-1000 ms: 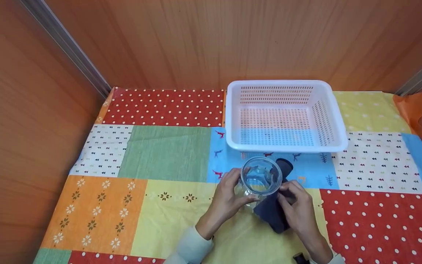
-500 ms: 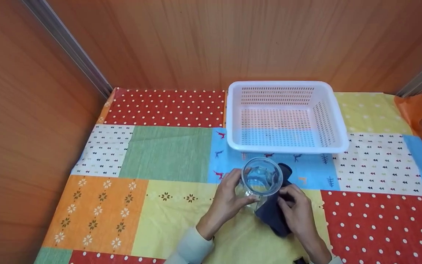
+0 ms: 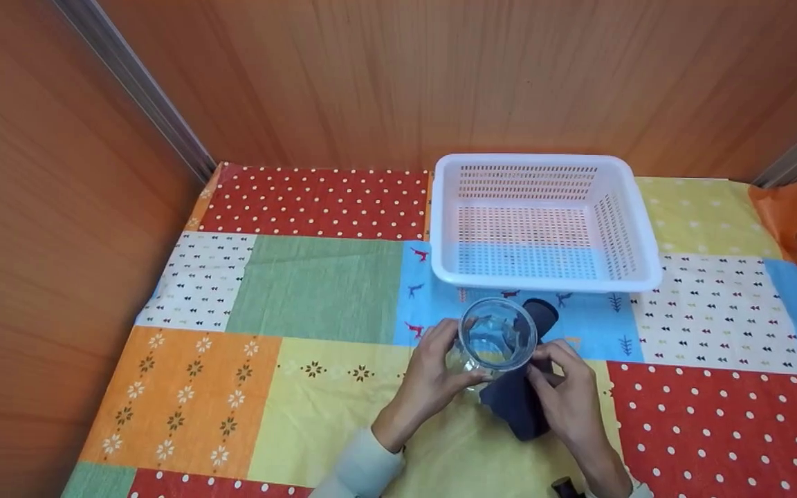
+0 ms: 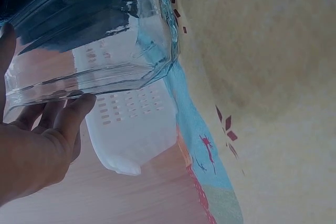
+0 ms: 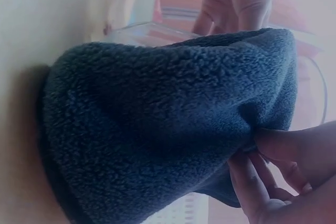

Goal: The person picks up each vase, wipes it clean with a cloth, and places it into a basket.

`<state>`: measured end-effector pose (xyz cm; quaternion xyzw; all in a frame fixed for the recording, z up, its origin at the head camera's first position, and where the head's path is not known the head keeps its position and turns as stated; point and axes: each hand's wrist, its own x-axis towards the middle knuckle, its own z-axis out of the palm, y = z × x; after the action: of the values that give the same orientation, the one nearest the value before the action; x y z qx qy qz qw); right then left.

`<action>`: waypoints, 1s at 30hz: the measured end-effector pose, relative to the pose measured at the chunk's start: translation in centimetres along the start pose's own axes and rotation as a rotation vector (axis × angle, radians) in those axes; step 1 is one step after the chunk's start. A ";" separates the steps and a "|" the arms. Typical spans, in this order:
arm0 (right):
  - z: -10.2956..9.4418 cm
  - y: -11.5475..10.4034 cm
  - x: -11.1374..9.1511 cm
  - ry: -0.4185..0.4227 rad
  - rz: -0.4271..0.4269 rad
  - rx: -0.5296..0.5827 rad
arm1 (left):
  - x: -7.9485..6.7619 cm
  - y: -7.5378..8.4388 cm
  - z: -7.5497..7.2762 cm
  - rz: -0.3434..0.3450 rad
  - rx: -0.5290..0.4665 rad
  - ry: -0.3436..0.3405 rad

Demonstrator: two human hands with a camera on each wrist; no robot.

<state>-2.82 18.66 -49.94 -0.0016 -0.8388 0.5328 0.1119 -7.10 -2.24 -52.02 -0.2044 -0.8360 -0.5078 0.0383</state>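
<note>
My left hand (image 3: 427, 373) grips a clear glass jar (image 3: 494, 339) by its left side, thumb in front and fingers behind. The jar's round mouth faces up, and its ribbed wall shows in the left wrist view. On the jar's right side lies a dark blue-grey fleecy cloth (image 3: 516, 404). My right hand (image 3: 570, 391) pinches this cloth between thumb and fingers close to the jar's rim. Seen from the right wrist, the cloth (image 5: 157, 108) hangs in a broad fold and hides most of the jar. Whether the jar's base touches the table cannot be told.
A white perforated plastic basket (image 3: 544, 283) stands just beyond the jar, at the back. Patchwork cloth (image 3: 315, 290) covers the table. Wooden panels (image 3: 398, 83) rise behind and at both sides. A small dark object (image 3: 566, 486) shows by my right wrist.
The cloth's far end dips beside the jar half a second ago and is higher again now, as my right hand shifts slightly. My left hand keeps its grip on the jar.
</note>
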 end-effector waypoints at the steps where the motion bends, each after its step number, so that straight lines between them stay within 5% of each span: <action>1: 0.0 0.1 0.0 -0.003 0.004 0.001 | 0.0 0.0 0.0 0.002 0.002 0.001; 16: 0.6 2.0 -0.3 -0.051 0.140 -0.082 | 0.0 0.0 0.1 -0.006 -0.012 -0.010; 30: 0.6 2.0 -0.4 -0.043 0.120 -0.067 | 0.0 -0.1 -0.1 -0.003 -0.043 -0.018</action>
<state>-2.78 18.91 -52.07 -0.0442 -0.8568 0.5100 0.0616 -7.09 -2.32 -52.06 -0.2086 -0.8256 -0.5237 0.0257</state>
